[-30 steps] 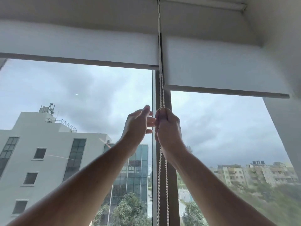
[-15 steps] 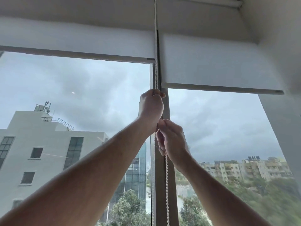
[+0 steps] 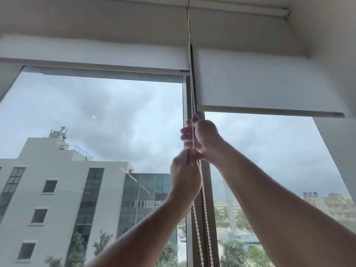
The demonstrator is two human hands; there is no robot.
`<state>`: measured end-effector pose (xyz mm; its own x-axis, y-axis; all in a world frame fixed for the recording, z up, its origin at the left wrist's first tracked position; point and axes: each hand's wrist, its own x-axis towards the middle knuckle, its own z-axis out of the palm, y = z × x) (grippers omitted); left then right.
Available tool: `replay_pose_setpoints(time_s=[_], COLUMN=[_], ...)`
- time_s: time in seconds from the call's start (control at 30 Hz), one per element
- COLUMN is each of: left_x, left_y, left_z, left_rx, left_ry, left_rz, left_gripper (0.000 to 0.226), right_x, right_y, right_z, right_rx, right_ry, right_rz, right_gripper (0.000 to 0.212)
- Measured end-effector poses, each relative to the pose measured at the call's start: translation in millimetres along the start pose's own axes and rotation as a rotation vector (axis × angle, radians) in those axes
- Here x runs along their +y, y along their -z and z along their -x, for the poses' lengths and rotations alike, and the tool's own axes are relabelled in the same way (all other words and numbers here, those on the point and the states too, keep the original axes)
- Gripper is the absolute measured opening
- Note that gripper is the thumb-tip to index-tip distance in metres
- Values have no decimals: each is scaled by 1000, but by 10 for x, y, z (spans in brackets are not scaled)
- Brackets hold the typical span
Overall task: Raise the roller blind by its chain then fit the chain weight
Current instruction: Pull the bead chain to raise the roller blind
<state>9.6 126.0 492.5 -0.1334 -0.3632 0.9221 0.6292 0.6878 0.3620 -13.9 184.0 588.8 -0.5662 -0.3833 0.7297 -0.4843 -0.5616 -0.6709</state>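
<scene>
A white bead chain hangs in two strands along the window mullion, between two white roller blinds. The left blind is rolled high. The right blind hangs lower, its bottom bar just above my hands. My right hand is the upper one, fist closed around the chain. My left hand sits directly below it, touching it, and is also closed on the chain. Below my hands both strands run down out of frame. No chain weight is in view.
A white wall return borders the window on the right and the white ceiling recess runs above the blinds. Through the glass I see a grey office building, trees and cloudy sky.
Half a second ago my left hand was the upper one and my right hand below; now my right hand grips higher and my left hand has come down below it.
</scene>
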Motion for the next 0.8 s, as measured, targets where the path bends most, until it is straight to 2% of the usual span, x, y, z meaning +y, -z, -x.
replay_pose_setpoints(time_s=[0.07,0.17,0.33,0.57,0.7,0.8], left_x=[-12,-29,-74,-211,-145,28], left_y=[17,36,65,141,223,274], left_z=[35,143,289,256,-75,-361], left_rx=[13,-2,-2,-87,35,27], left_ry=[19,4,-64,-178,-72,-9], left_rz=[-31,-41,-97,-97,-110,-53], left_gripper=[35,37,35,40,57,55], right_x=[-94,-161,-3,162,113,167], right_y=[-28,-62,-113,-100,-88,-46], right_z=[-31,-33,-27,27,57,148], right_rx=[0,-5,110,179,193,192], right_ry=[17,24,148,428,482,549], right_rz=[-80,-164,-43,120,120,173], right_gripper=[25,29,40,37,39,40])
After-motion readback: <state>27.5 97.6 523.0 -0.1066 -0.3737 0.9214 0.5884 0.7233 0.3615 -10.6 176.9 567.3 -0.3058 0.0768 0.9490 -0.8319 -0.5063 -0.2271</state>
